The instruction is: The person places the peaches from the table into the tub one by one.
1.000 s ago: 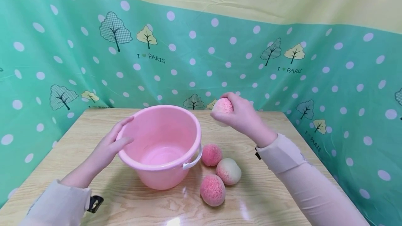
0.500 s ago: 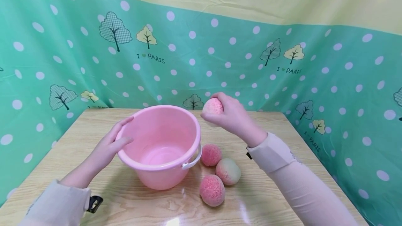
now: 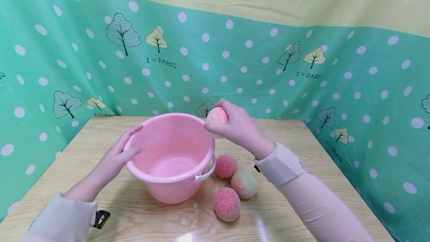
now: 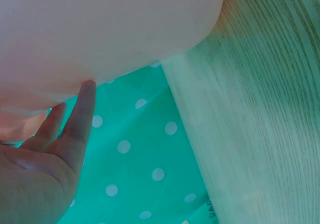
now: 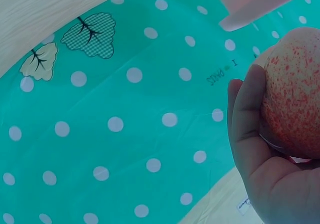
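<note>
A pink bucket (image 3: 171, 192) stands on the table at centre left in the head view, its mouth tipped toward the camera. My left hand (image 3: 115, 157) holds its left rim, the thumb over the inner side; in the left wrist view, fingers (image 4: 82, 114) lie against the outer wall. Raised by the bucket's right rim, my right hand (image 3: 239, 127) grips a pink-and-cream peach (image 3: 217, 118). The right wrist view shows the peach's red-speckled skin (image 5: 297, 98) with fingers curled around it. Three more peaches lie right of the bucket: pink (image 3: 226, 166), pale green-white (image 3: 245, 184) and pink (image 3: 227, 204).
The bucket's white handle (image 3: 206, 173) hangs on its right side, close to the nearest peach. Behind the wooden table (image 3: 285, 204) hangs a green dotted curtain (image 3: 208, 47), which also runs along both sides.
My right hand has carried the peach leftward, from right of the bucket to its right rim. The left hand, bucket and three lying peaches have stayed put.
</note>
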{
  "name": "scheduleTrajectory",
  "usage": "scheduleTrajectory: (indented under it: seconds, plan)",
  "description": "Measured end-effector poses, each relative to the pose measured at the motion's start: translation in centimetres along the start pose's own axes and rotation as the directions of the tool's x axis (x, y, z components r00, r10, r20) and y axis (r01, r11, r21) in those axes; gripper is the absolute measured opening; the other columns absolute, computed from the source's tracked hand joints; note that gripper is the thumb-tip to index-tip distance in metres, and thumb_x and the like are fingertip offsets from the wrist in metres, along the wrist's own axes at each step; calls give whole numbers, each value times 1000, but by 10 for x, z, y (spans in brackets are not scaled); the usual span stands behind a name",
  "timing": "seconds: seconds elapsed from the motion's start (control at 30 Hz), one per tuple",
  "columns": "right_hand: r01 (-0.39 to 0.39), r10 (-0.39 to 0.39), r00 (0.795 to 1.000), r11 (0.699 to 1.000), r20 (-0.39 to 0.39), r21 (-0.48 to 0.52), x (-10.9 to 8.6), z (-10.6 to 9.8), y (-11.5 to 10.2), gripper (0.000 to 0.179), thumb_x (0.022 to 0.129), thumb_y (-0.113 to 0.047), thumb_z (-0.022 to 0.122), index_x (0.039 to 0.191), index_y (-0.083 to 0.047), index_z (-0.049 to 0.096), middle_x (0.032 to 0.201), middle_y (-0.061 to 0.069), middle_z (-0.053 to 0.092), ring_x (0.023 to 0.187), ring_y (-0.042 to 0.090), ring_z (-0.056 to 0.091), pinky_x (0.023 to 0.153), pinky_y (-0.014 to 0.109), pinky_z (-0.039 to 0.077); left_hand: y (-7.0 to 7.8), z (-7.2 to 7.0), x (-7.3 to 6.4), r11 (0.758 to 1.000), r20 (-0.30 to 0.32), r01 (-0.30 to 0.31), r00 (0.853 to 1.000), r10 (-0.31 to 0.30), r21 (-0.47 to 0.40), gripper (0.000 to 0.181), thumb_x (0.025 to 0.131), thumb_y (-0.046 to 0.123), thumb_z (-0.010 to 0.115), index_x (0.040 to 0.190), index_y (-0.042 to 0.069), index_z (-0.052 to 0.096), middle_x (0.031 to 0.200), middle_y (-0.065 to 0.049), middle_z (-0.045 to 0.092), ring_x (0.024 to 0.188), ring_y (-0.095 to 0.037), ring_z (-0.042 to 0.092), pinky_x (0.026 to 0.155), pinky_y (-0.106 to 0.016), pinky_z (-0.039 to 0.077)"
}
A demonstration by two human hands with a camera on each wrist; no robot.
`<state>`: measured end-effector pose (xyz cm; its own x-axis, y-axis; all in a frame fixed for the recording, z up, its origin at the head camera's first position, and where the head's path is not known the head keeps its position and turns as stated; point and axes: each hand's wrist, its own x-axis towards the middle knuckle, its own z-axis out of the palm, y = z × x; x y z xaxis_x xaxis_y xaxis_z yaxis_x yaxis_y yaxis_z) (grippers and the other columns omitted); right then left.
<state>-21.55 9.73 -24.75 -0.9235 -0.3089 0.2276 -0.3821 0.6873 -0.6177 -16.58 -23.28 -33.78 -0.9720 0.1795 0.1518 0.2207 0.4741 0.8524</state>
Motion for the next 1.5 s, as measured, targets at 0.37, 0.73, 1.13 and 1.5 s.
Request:
scheduleTrajectory:
  seconds: [0.37, 0.73, 1.13, 1.5]
  plan:
    - [-9, 9, 1000, 1000, 11, 14, 2, 12, -8, 50, 78, -45, 74, 119, -23, 58, 106, -2, 61, 98, 22, 55, 69, 35, 54, 0, 0, 0, 1000, 2, 12, 1000, -12, -1, 64, 102, 24, 48, 159, 17, 20, 160, -22, 25, 138, -41, 36, 100, -41, 44]
    - [17, -18, 1000, 999, 9, 47, 2, 23, -14, 47, 76, -43, 75, 116, -25, 59, 104, -4, 63, 95, 21, 56, 69, 33, 54, -1, 0, 0, 1000, -1, 13, 1000, -13, 15, 63, 102, 24, 48, 158, 17, 20, 159, -21, 27, 138, -39, 37, 96, -35, 43]
    - [33, -42, 997, 992, 70, 120, 2, 35, -21, 49, 77, -42, 78, 118, -22, 58, 104, -2, 62, 89, 18, 63, 69, 30, 56, -3, 1, 0, 1000, -4, -1, 1000, 1, -3, 63, 102, 23, 49, 158, 16, 22, 157, -21, 30, 133, -33, 42, 85, -10, 41]
    - [59, -71, 993, 991, 99, 124, 3, 47, -28, 50, 78, -40, 78, 120, -22, 58, 106, -2, 61, 92, 17, 61, 68, 28, 56, -5, 1, 1, 1000, -4, -1, 1000, 2, 14, 62, 102, 23, 49, 158, 16, 22, 157, -22, 29, 133, -33, 41, 84, -10, 41]
